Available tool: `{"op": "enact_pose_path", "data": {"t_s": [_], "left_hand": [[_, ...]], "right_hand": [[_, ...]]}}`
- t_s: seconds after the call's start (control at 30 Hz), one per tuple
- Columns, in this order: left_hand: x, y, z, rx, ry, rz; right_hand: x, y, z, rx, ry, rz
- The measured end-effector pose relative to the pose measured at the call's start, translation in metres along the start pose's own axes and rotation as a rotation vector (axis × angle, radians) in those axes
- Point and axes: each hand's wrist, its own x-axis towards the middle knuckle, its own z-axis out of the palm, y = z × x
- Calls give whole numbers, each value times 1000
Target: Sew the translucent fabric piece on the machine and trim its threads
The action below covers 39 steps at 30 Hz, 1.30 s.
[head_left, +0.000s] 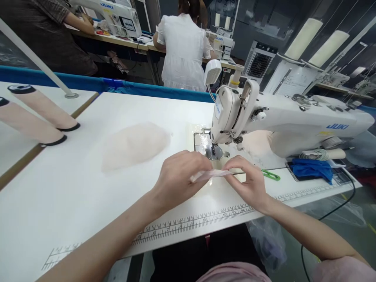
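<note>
My left hand [179, 176] is closed on one end of a narrow strip of sheer, pale pinkish fabric [214, 173]. My right hand [249, 182] pinches the strip's other end between thumb and fingertips. The strip stretches between both hands, just in front of the needle plate [202, 143] of a white sewing machine [293, 111]. Past my right fingers lies a green-handled tool [270, 175], partly hidden by that hand. A sheer, pale fabric piece [138, 144] lies flat on the white table to the left.
Two pale cylinders with black ends [44, 107] stand at the left. A blue cloth [313, 169] lies over a dark tray at the right. A printed ruler [194, 223] runs along the table's front edge. Beyond the blue edging, people sit at other machines [117, 17].
</note>
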Motion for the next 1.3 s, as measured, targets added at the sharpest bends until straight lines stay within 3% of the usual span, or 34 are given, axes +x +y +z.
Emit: {"op": "enact_pose_path", "data": {"t_s": [0.13,0.23,0.6,0.83,1.0,1.3], "left_hand": [[-1,-1,1,217,106,347],[-1,-1,0,280,107,435],[-2,-1,-2,300,29,468],[-4,-4,4,246,34,470],[-5,-4,6,254,70,467],[-4,-2,4,277,58,446]], "right_hand": [[-1,7,-1,-136,39,-246],[0,11,-1,-173,72,-306],[-3,15,-4,-166,40,-258],[7,-9,-16,-69,6,-195],[13,-20,-15,21,-227,-100],[15,-18,-12,87,-284,33]]}}
